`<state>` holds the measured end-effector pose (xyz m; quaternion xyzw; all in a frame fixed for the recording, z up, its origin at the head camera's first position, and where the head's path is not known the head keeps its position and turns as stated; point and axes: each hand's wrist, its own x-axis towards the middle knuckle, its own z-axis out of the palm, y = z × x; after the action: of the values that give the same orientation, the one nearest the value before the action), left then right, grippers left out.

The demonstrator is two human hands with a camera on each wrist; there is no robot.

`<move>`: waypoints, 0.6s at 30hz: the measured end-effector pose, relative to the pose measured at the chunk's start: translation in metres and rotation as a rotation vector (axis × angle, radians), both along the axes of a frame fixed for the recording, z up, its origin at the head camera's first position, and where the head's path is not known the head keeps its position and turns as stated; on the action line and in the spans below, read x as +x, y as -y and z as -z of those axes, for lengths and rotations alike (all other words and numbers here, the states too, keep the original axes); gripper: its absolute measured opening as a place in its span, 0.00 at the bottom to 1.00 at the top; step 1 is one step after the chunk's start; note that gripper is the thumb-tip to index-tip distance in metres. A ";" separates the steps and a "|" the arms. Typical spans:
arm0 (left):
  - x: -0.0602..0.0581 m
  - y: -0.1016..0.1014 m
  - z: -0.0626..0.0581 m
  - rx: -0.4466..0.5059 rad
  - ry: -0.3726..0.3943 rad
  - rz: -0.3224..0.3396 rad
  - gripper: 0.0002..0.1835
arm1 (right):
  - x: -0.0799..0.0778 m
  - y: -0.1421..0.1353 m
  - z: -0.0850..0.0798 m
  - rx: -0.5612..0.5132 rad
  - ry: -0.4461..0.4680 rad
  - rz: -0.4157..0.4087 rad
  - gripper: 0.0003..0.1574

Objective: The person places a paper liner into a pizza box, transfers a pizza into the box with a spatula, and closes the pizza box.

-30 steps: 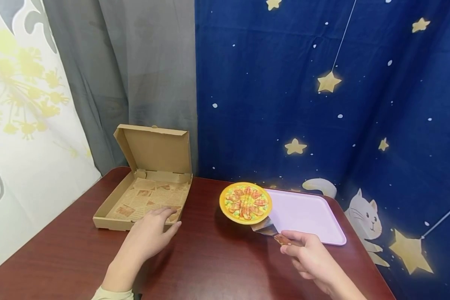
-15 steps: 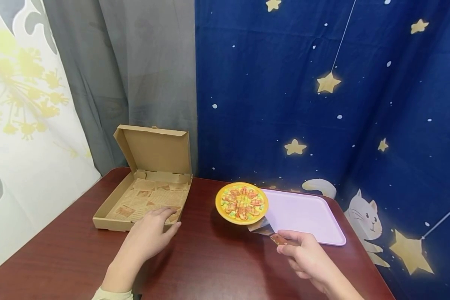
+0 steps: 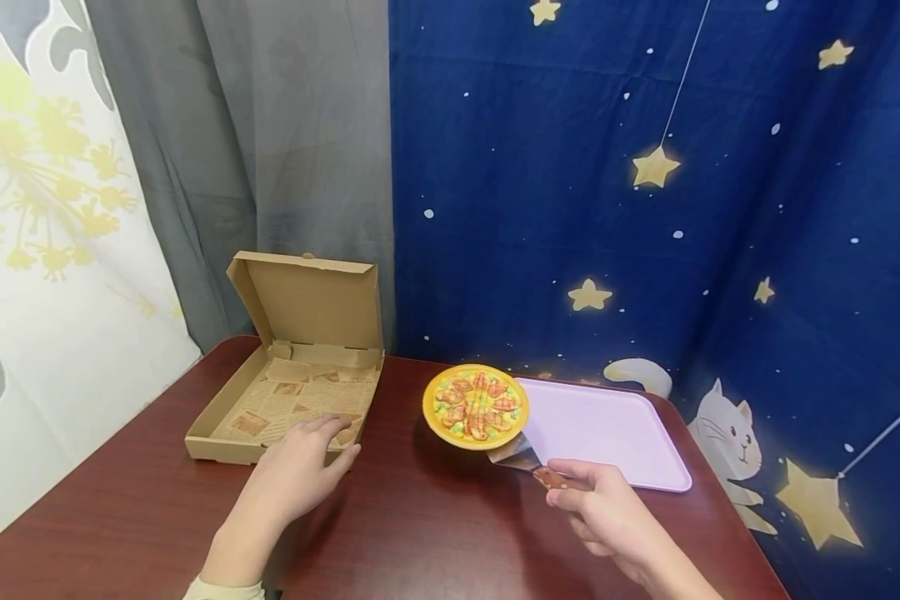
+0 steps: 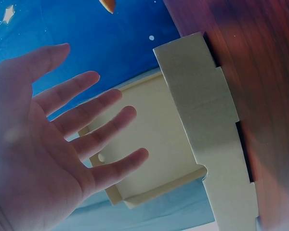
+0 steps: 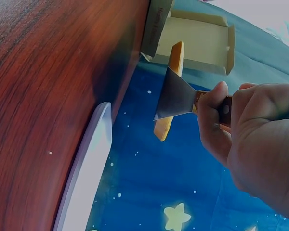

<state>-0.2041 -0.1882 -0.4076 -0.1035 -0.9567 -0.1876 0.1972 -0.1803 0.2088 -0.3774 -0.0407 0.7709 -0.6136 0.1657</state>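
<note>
the right hand point(image 3: 603, 510) grips the scraper point(image 3: 516, 456), fingers curled round its grip. the pizza point(image 3: 476, 407) rests on the scraper, raised above the table point(image 3: 420, 537), between the open box point(image 3: 309, 304) and the tray point(image 3: 607, 433). the left hand point(image 3: 296, 473), fingers spread, is near the box's front. a starry blue curtain point(image 3: 510, 183) hangs behind.

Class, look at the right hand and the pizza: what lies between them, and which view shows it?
The spatula lies there: the right hand holds it, and it reaches under the near edge of the pizza. The head view shows this.
</note>
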 end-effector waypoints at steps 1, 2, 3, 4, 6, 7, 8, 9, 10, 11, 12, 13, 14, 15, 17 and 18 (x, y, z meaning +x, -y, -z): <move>0.000 -0.001 0.000 0.000 0.000 0.000 0.22 | 0.000 -0.001 0.000 -0.006 -0.001 -0.006 0.41; 0.001 -0.001 -0.001 0.000 0.001 -0.002 0.22 | -0.001 -0.001 0.000 -0.011 0.000 -0.013 0.41; 0.001 -0.002 -0.002 0.000 0.001 -0.003 0.22 | -0.001 -0.002 0.001 -0.016 0.001 -0.017 0.41; 0.001 -0.002 -0.001 0.001 0.002 -0.004 0.22 | -0.002 -0.001 0.001 -0.019 0.001 -0.019 0.41; 0.002 -0.002 -0.002 0.003 0.005 -0.005 0.22 | -0.002 -0.001 0.001 -0.023 -0.003 -0.024 0.41; 0.002 -0.002 -0.002 0.004 0.007 -0.006 0.22 | -0.002 0.000 0.001 -0.025 -0.004 -0.028 0.42; 0.002 -0.002 -0.002 0.004 0.008 -0.007 0.22 | -0.002 0.000 0.001 -0.028 -0.003 -0.031 0.42; 0.002 -0.002 -0.002 0.004 0.010 -0.008 0.22 | -0.002 0.001 0.001 -0.032 -0.005 -0.035 0.42; 0.003 -0.002 -0.002 0.004 0.012 -0.008 0.22 | -0.002 0.001 0.001 -0.035 -0.004 -0.038 0.43; 0.003 -0.002 -0.003 0.004 0.014 -0.010 0.22 | -0.002 0.001 0.000 -0.038 -0.005 -0.042 0.43; 0.003 -0.002 -0.003 0.004 0.016 -0.011 0.22 | -0.002 0.002 0.001 -0.040 -0.003 -0.047 0.43; 0.003 -0.002 -0.003 0.004 0.018 -0.011 0.22 | -0.002 0.002 0.000 -0.042 -0.003 -0.048 0.43; 0.003 -0.002 -0.003 0.004 0.019 -0.011 0.22 | -0.002 0.002 0.000 -0.043 -0.004 -0.049 0.43; 0.003 -0.002 -0.003 0.003 0.020 -0.012 0.22 | -0.002 0.003 0.000 -0.042 -0.004 -0.048 0.43; 0.004 -0.002 -0.003 0.004 0.022 -0.011 0.22 | -0.001 0.004 0.000 -0.039 -0.004 -0.044 0.42; 0.004 -0.003 -0.003 0.004 0.024 -0.011 0.22 | -0.001 0.004 0.000 -0.038 -0.002 -0.043 0.42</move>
<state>-0.1996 -0.1855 -0.4043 -0.0958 -0.9591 -0.1896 0.1869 -0.1816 0.2047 -0.3775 -0.0609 0.7583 -0.6243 0.1773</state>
